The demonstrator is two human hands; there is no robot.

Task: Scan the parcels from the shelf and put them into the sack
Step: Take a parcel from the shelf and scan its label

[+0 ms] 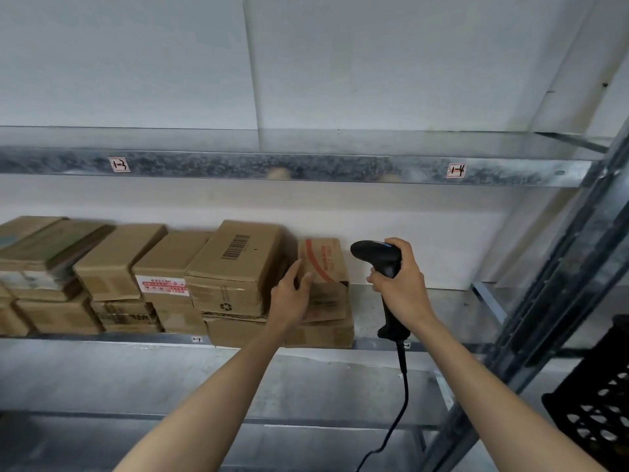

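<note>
Through the head camera I look at a metal shelf (102, 339) carrying a row of brown cardboard parcels stacked two high. My left hand (291, 296) is grasping the left edge of the red-printed parcel (325, 267), thumb on its front face. This parcel sits on top of a lower carton at the right end of the row, just beside a carton with a barcode (238, 264). My right hand (400, 284) is clenched around the grip of a black handheld scanner (376, 255), whose head points left towards the parcel, near it but apart. The scanner cable (403, 403) hangs down. A black perforated crate (599, 410) stands at the far right.
</note>
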